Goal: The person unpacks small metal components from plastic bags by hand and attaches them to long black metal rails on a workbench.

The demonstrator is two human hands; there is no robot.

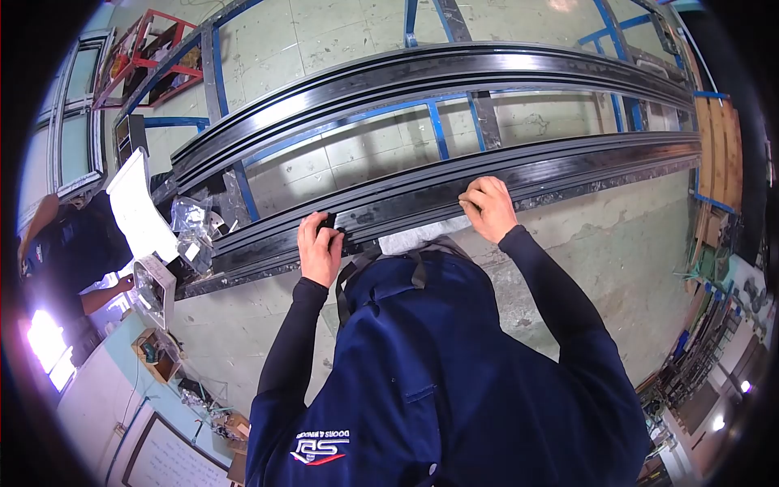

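Note:
My left hand (pixel 319 250) is closed around a small black part (pixel 331 223) at the front edge of the nearer dark metal profile (pixel 422 193). The part's exact kind cannot be made out. Farther right, my right hand (pixel 488 211) hovers over or rests on the same profile's front edge, fingers curled and pinched together; whatever they hold is hidden or too small to name. Behind lies a second long dark profile (pixel 349 91), roughly parallel to the first. A whitish cloth or paper piece (pixel 420 234) shows between my hands, below the nearer profile.
Blue frame bars (pixel 438 130) support the profiles. Clear plastic bags (pixel 192 231) and a white paper sheet (pixel 144 207) lie at the left end. Another person (pixel 69 247) stands at far left. Wooden boards (pixel 719 152) are at the right end, and a red rack (pixel 154 57) stands upper left.

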